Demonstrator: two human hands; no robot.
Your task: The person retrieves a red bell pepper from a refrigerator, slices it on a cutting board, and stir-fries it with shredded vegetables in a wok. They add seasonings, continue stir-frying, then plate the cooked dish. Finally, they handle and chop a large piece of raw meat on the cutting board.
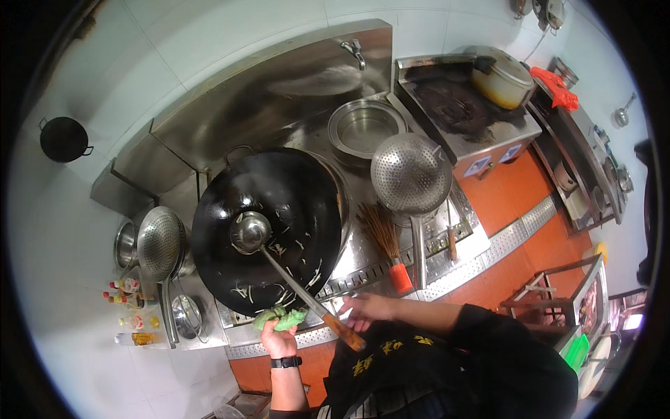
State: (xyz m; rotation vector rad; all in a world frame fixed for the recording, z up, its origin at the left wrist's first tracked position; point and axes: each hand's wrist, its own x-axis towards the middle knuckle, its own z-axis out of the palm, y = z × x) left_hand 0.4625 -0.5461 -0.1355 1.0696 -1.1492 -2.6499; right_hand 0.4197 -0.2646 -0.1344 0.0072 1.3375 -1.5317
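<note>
My left hand (pixel 279 339), with a black band at the wrist, grips a green cloth (pixel 280 317) against the near rim of a large black wok (pixel 293 183). Beside the ladle's wooden handle is my right hand (pixel 362 312), its fingers spread and slightly blurred, with nothing seen in it. The steel ladle (pixel 251 233) lies with its bowl inside the wok and its handle over the near rim. Pale shreds of food stick to the wok's inner surface.
Right of the wok are a bamboo brush (pixel 381 230), a perforated strainer (pixel 411 175) and a steel basin (pixel 366 128). Another strainer (pixel 159 243) and bottles (pixel 137 319) stand left. A lidded pot (pixel 501 76) sits on the far-right stove.
</note>
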